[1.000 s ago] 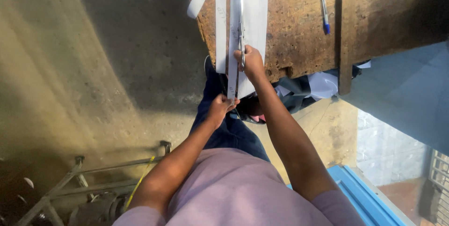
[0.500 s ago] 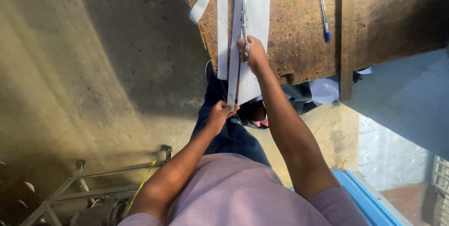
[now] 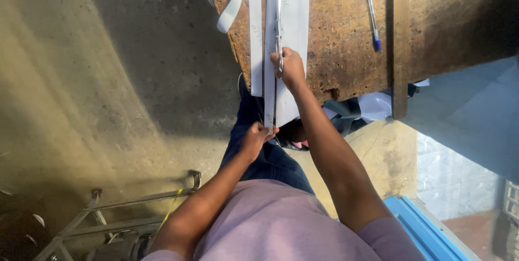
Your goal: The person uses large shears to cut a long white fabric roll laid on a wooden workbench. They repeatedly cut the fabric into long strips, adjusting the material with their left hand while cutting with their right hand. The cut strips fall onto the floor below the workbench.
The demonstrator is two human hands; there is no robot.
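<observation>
- Head view: the right hand (image 3: 290,66) is gripping a pair of long steel scissors (image 3: 279,28), fingers closed through the handles, and the blades are running up along a white sheet of flat material (image 3: 294,18) lying on the worn brown wooden workbench (image 3: 346,34).
- The left hand (image 3: 255,138) is pinching the lower end of a narrow white strip (image 3: 269,93) that is hanging off the bench edge, fingers closed on it and pulling it taut below the bench.
- Judging from how things lie, the cutting is well under way: a separate narrow white strip (image 3: 255,28) is already lying to the left of the scissors, and looped white offcuts (image 3: 227,1) are drooping over the bench corner.
- The strip in hand is looking cut free from the bench edge up to the scissors; above the blades the sheet is running out of the frame, so how much is left cannot be told.
- Around the work: a blue-capped ballpoint pen (image 3: 373,15) is lying on the bench, well apart from the sheet, beside a dark wooden batten (image 3: 400,39) crossing the top.
- Below, bundled cloth in pale and dark colours (image 3: 351,112) is sitting under the bench, and a grey metal frame (image 3: 135,207) is standing on the concrete floor (image 3: 108,77).
- Nothing is blocking the scissors' line; the person's own legs in blue jeans (image 3: 270,158) are standing close under the hanging strip.
</observation>
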